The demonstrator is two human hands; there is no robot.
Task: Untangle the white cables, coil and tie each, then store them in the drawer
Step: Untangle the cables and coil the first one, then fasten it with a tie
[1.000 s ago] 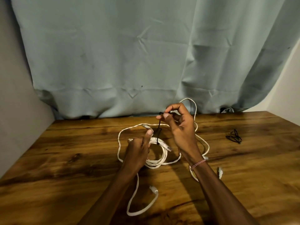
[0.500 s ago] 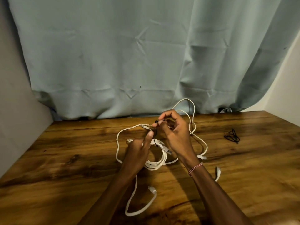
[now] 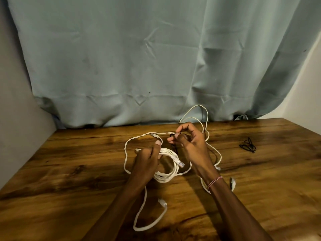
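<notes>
A coiled white cable lies on the wooden table in the middle, with a clear plug end on top. My left hand grips the coil's left side, thumb raised. My right hand pinches a thin black tie just above the coil's far edge. A second, loose white cable loops round the coil and rises in an arch behind my right hand. Another white strand trails toward the front edge.
Spare black ties lie on the table to the right. A white plug end rests right of my right wrist. A grey-green curtain hangs behind the table, and walls close both sides. No drawer is in view.
My right hand has lowered and moved left with the black tie, closer to my left thumb and the coil. My left hand keeps its hold on the coil.
</notes>
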